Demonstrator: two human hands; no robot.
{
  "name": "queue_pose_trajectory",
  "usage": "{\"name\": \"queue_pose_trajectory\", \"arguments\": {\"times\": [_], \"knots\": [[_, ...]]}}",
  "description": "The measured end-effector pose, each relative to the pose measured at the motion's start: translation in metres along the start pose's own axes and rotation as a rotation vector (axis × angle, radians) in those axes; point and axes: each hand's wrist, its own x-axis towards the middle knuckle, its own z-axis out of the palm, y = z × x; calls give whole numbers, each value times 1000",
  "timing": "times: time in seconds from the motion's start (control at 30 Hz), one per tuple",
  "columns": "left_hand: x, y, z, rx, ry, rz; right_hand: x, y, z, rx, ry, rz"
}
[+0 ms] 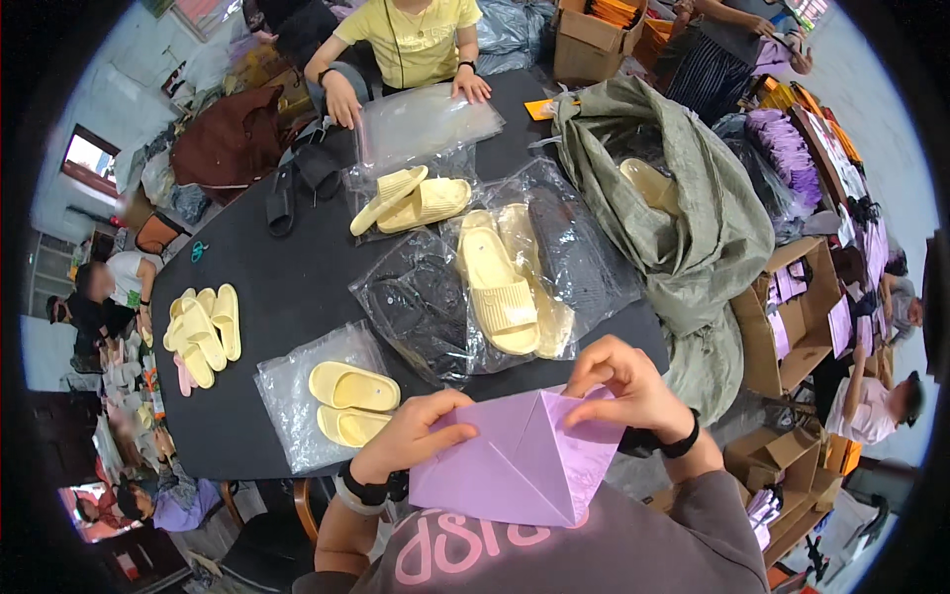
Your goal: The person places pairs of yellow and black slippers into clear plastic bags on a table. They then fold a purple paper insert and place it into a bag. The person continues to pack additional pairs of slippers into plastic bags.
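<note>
Close to my body I hold a lilac folded card piece [495, 455], creased into triangular panels; I cannot tell whether it is a box or a bag. The fingers of my left hand [421, 436] grip its left edge, thumb on top. My right hand [625, 391] pinches its upper right edge. Just beyond lie a pale yellow slipper pair [354, 386] on clear plastic bags [297, 401], and yellow slippers [500, 287] in clear wrapping. Black slippers in clear bags [421, 292] are beside those.
A dark table [307, 282] carries loose yellow slippers [203, 327] at left and another pair [411, 198] farther back. A green woven sack [673, 198] stands at right, near cardboard boxes [787, 327]. Across the table, a person in yellow [421, 45] rests both hands on clear bags.
</note>
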Motion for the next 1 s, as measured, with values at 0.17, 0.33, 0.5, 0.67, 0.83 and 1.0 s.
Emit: {"name": "queue_pose_trajectory", "arguments": {"times": [0.17,0.33,0.5,0.67,0.83,1.0], "knots": [[0,-33,15,-223,61,-50,1,1,-12,-145,-174,125],[11,-33,26,-50,-49,-78,0,11,-6,-73,-232,-170],[23,-46,60,-86,-146,-60,1,6,2,-212,-186,-414],[32,-55,59,-241,-423,-222,3,-1,-5,-253,-165,-380],[39,-51,61,190,-421,-29,-12,-5,-6,-391,-428,-513],[15,-36,20,-124,-752,440,-41,-33,-12,-243,-213,-455]]}}
